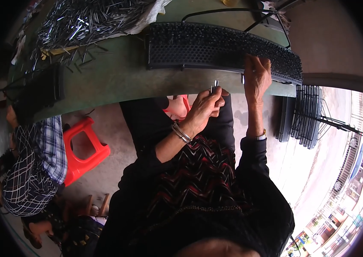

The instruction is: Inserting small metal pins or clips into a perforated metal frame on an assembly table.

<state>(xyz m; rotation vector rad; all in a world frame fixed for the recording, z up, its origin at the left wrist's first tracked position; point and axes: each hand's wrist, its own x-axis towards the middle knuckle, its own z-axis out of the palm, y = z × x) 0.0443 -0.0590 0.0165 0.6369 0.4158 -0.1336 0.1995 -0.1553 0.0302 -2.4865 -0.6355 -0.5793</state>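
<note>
L hand [209,104], just nr side of the perforated black rack [181,53], is curled nearly closed, w/ a few slim metal rods [216,83] pinched btwn thumb & fingers, ends poking up. Rods: prob. light, stiff, a bit slippery, not fragile; best taken mid-shaft, thumb + forefinger. R hand [258,75], over rack's R half, has fingers bunched at the holes; can't tell if it's gripping anything. Worktop [113,83] carries rack; loose rod pile [91,21] lies farther back, L of rack.

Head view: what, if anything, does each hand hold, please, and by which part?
The left hand grips small metal pieces near their lower ends; whether the right hand holds anything cannot be told.
</note>
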